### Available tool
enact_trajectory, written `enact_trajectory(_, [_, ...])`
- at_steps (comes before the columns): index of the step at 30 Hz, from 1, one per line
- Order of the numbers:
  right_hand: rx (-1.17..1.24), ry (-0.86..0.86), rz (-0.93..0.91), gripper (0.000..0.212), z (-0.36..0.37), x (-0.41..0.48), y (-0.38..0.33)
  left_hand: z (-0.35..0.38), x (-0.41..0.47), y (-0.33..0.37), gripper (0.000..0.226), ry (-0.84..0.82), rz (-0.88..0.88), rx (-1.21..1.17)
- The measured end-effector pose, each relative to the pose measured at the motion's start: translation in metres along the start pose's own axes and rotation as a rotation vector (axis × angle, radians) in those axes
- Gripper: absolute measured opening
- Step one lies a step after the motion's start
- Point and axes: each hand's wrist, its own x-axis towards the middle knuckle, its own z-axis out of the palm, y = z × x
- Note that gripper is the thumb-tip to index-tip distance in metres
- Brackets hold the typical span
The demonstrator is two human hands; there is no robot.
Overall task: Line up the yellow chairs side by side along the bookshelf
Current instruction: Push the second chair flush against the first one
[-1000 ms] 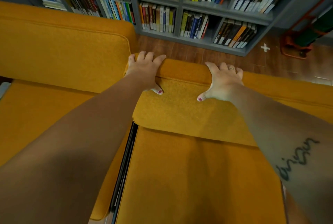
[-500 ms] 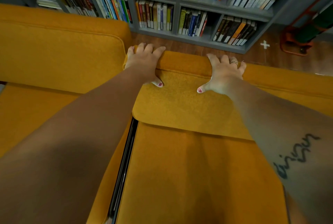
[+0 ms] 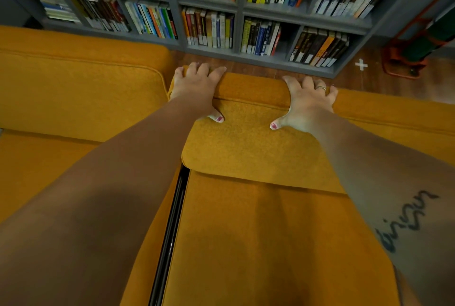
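Hands grip the chair (image 3: pixel 258 219) at centre frame: left hand (image 3: pixel 197 91) and right hand (image 3: pixel 307 103) curl over its backrest top, fingers wrapped, thumbs in front. Padded and probably heavy, it likely slides best from there. Second chair (image 3: pixel 73 98) sits left, just beside; bookshelf (image 3: pixel 209 2) stands close ahead.
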Motion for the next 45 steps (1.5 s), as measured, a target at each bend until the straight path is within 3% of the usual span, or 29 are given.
enact_trajectory(45, [-0.031, 0.053, -0.008, 0.116, -0.009, 0.040, 0.004, -0.006, 0.042, -0.004, 0.117, 0.058, 0.010, -0.011])
